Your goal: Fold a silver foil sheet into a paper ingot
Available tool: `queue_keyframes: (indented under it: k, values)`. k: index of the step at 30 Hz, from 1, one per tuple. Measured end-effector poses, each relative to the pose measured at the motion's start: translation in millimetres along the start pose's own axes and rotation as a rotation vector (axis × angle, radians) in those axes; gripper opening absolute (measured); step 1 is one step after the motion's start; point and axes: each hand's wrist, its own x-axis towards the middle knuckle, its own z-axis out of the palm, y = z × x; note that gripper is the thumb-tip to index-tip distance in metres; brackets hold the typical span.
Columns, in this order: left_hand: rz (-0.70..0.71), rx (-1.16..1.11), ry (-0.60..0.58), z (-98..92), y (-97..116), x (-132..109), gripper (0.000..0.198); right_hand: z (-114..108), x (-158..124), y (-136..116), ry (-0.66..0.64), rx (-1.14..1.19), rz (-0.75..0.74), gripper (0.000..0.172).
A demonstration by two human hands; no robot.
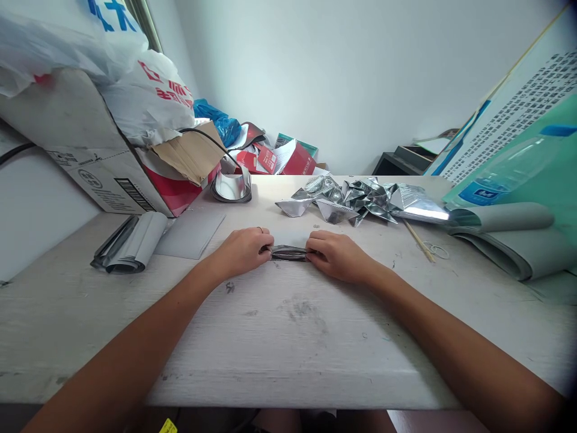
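A narrow folded strip of silver foil paper (288, 252) lies on the pale wooden table (288, 337) in front of me. My left hand (243, 249) pinches its left end, fingers curled closed. My right hand (338, 255) pinches its right end the same way. Both hands rest on the table top, with the strip pressed flat between them. Behind them sits a heap of folded silver foil shapes (351, 198).
A flat grey sheet (192, 234) and a rolled stack of grey sheets (130, 243) lie at left, by a cardboard box (90, 162) with plastic bags. A curled foil strip (232, 186) sits behind. Curved grey sheets (505, 237), a wooden stick (419, 240) and a plastic bottle (509, 171) are at right.
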Motion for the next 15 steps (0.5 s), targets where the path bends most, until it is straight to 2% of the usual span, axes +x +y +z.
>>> queue_keyframes:
  k: [15]
  values:
    - [0.028,0.013,0.049,7.9,-4.1,2.2,0.038,6.1,1.3,0.6,0.040,0.009,0.019,0.006]
